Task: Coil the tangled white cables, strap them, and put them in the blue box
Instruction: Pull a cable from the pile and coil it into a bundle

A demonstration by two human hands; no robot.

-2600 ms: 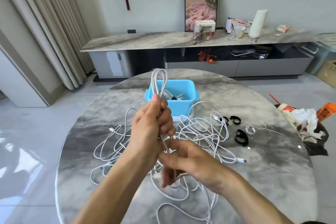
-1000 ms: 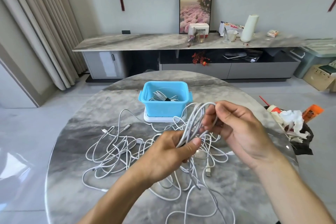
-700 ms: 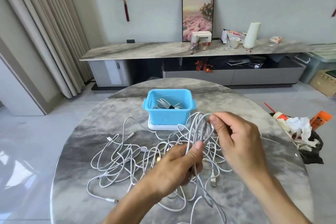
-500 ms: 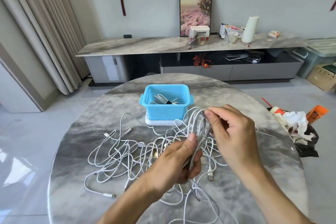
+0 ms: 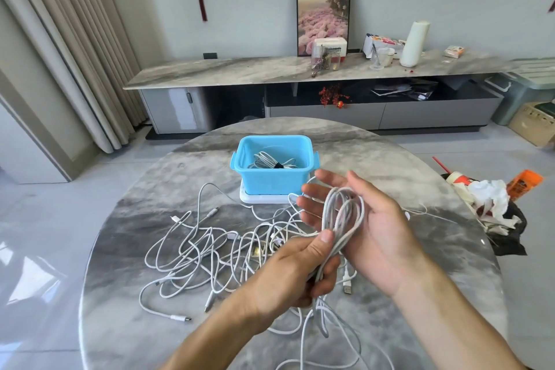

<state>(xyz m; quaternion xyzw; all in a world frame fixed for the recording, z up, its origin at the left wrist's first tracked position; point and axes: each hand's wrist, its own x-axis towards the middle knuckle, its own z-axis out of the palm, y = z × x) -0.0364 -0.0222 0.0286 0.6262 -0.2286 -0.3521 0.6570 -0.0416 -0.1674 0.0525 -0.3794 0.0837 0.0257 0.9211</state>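
Note:
My left hand (image 5: 292, 272) grips a bundle of white cable loops (image 5: 342, 213) at its lower end, thumb pressed on top. Behind the loops my right hand (image 5: 366, 228) is spread, palm toward me, fingers straight, and the loops lie against it. A tangle of white cables (image 5: 210, 252) covers the table in front of me. The blue box (image 5: 274, 167) stands on a white lid at the table's far middle and holds one strapped white coil (image 5: 271, 163). The black straps are hidden.
The round grey marble table (image 5: 126, 321) carries everything. Rubbish and an orange packet (image 5: 524, 183) lie on the floor to the right. A long marble sideboard (image 5: 270, 69) runs along the far wall, curtains hang at the left.
My right hand has let go of the top of the loops and spread flat behind them. My left hand keeps its grip on the bundle. The view has tilted slightly.

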